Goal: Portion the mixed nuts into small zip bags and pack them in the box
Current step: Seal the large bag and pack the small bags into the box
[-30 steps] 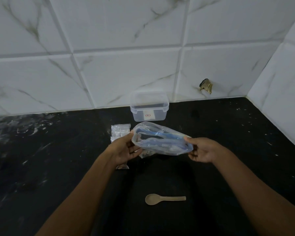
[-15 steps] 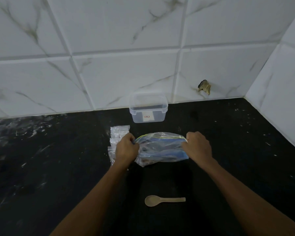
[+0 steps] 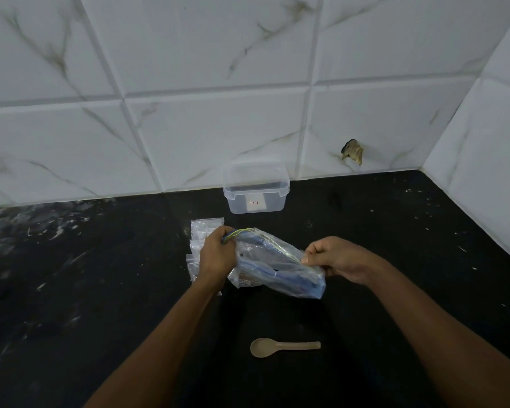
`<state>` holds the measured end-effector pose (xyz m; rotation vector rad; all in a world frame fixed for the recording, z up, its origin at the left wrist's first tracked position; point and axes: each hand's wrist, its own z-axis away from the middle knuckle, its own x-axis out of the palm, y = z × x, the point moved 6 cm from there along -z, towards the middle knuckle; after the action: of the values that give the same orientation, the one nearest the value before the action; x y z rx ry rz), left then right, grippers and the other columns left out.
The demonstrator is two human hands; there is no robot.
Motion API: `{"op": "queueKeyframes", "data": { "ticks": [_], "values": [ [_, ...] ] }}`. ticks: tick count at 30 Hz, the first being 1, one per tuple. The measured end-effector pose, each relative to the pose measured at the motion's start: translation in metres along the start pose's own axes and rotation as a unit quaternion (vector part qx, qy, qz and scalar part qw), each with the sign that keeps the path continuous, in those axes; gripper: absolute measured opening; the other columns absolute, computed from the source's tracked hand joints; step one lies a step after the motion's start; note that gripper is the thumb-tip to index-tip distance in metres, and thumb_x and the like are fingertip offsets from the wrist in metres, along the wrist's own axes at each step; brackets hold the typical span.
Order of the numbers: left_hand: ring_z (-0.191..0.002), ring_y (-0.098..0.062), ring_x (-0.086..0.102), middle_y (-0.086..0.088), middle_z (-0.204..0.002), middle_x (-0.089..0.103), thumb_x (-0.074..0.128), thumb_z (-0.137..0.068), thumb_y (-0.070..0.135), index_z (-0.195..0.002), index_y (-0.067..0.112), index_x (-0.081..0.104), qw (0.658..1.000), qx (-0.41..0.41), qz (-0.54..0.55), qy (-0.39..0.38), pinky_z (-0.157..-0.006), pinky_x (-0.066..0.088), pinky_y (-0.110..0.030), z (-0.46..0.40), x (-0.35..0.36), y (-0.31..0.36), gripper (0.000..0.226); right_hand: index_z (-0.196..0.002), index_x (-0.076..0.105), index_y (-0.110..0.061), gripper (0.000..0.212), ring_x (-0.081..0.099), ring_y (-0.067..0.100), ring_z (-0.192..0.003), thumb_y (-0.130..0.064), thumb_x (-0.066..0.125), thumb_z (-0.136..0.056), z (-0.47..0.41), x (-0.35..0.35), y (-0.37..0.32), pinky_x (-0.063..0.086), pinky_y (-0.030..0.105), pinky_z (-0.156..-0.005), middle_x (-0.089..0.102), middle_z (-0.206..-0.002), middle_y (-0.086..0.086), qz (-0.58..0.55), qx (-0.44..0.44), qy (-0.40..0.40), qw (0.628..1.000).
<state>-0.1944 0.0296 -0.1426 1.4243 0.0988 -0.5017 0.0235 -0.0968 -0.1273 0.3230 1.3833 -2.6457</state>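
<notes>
Two hands were seen over a black counter (image 3: 71, 290) that ended at white tiled walls (image 3: 218, 128) at the back and on the right. Small clear zip bags (image 3: 202, 231) were piled by the left hand (image 3: 217, 257), partly hidden under it. A big clear bag (image 3: 274, 269) with blue inside was held between the hands, its long side slanted from upper left down to lower right. Its top edge was pinched at one end by the left hand and at the other by the right hand (image 3: 333, 260). A clear lidded box (image 3: 256, 188) was set at the back wall; what it held could not be told. A tan spoon (image 3: 283, 346) was laid near the front, handle pointed right.
</notes>
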Motion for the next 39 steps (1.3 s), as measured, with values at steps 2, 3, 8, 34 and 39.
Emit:
{"op": "queueKeyframes", "data": {
  "ticks": [2,3,8,34,39],
  "values": [
    [-0.089,-0.027,0.068,-0.004,-0.092,0.069,0.052,-0.092,0.009,-0.088,0.028,0.065,1.0,0.008,-0.025,0.006,-0.08,0.058,-0.05,0.0,-0.002,0.002,0.024,-0.09,0.065,-0.007,0.006,0.064,0.017,-0.077,-0.011,0.065,-0.086,0.002,-0.004,-0.007,0.052,0.029,-0.069,0.068,-0.088,0.008,0.116,-0.031,0.072,0.99],
    [-0.087,-0.025,0.067,-0.002,-0.092,0.068,0.055,-0.092,0.01,-0.088,0.028,0.064,0.999,0.014,-0.048,0.009,-0.078,0.058,-0.046,0.002,-0.002,0.004,0.021,-0.086,0.062,-0.008,0.003,0.062,0.017,-0.073,-0.01,0.064,-0.086,0.003,-0.01,-0.012,0.051,0.029,-0.063,0.065,-0.083,0.006,0.208,-0.061,0.149,0.965],
    [-0.082,-0.019,0.06,0.0,-0.09,0.065,0.057,-0.09,0.008,-0.095,0.016,0.065,0.982,0.075,-0.162,0.064,-0.068,0.047,-0.032,0.013,0.003,0.016,0.013,-0.074,0.051,-0.011,0.026,0.034,0.008,-0.043,0.002,0.073,-0.075,0.022,-0.001,-0.034,0.023,0.017,-0.038,0.05,-0.064,0.003,0.444,-0.279,0.447,0.725],
    [-0.083,-0.024,0.07,-0.014,-0.097,0.071,0.061,-0.093,0.017,-0.107,0.008,0.061,0.895,-0.247,0.332,-0.169,-0.071,0.062,-0.033,0.029,0.006,0.001,0.017,-0.111,0.063,-0.006,0.022,0.064,0.023,-0.107,-0.002,0.062,-0.089,0.003,-0.028,0.011,0.051,0.039,-0.096,0.068,-0.112,0.011,-0.174,0.006,0.048,0.984],
    [-0.079,-0.022,0.074,-0.013,-0.089,0.075,0.05,-0.099,0.006,-0.106,0.006,0.061,0.886,-0.212,0.367,-0.187,-0.073,0.061,-0.032,0.029,0.004,0.008,0.013,-0.094,0.062,-0.006,0.014,0.066,0.021,-0.095,0.006,0.061,-0.086,0.003,-0.031,0.008,0.054,0.033,-0.083,0.067,-0.099,0.011,-0.176,-0.029,0.089,0.98]
  ]
}}
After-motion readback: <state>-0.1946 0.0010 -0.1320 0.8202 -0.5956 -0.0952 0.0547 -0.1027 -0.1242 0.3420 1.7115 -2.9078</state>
